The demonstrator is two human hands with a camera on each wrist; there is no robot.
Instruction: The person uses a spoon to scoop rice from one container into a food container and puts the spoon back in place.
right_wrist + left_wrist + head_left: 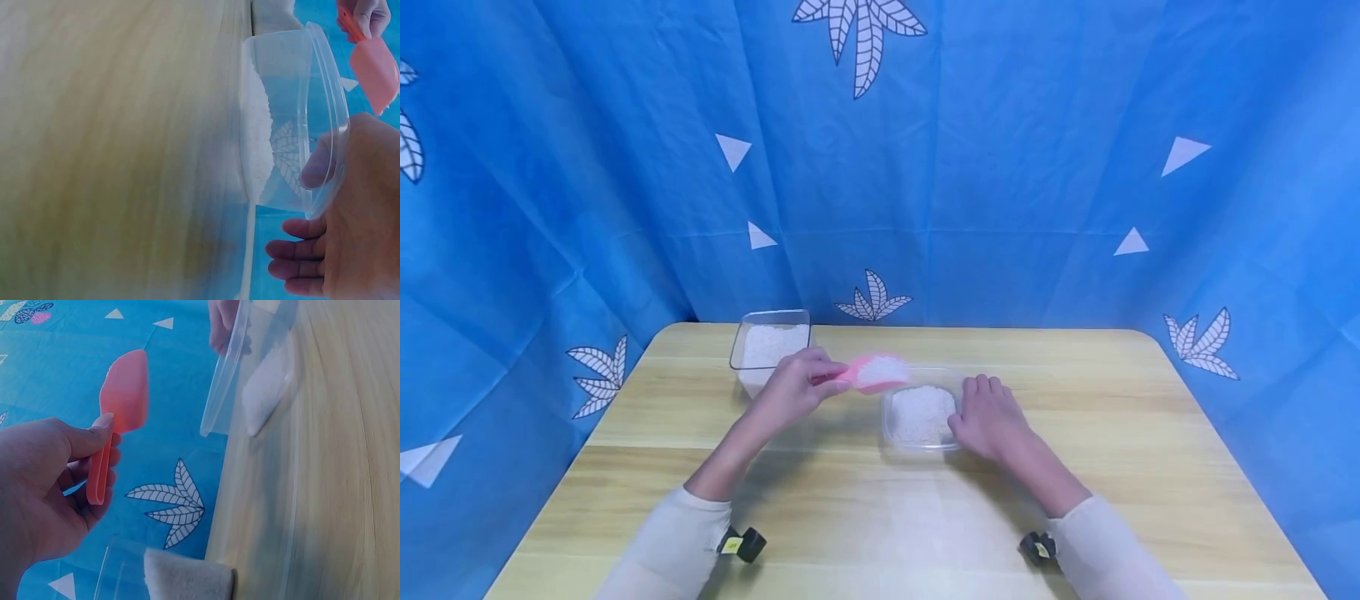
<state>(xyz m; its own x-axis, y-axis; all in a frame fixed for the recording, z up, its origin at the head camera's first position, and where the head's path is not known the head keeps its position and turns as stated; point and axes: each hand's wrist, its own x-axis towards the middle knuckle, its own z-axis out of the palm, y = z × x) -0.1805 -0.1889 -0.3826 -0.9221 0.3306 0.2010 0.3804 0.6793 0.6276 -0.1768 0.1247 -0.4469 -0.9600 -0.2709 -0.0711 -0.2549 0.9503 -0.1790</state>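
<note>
My left hand (801, 383) pinches the handle of a pink scoop (880, 372) between thumb and fingers. White powder, perhaps flour, fills the scoop, which is raised near the back left rim of a clear plastic tub (887, 433). More white powder (922, 414) covers the bottom of that tub. At the tub's right side, my right hand (992, 417) holds the rim, its thumb over the edge, as the right wrist view shows. Behind my left hand stands a deeper clear container (741, 342), also holding white powder (187, 575).
Everything stands on a light wooden table (865, 517). A blue curtain (1015, 167) with white leaf and triangle prints hangs along its back and sides. Small black devices (751, 545) are strapped at both wrists.
</note>
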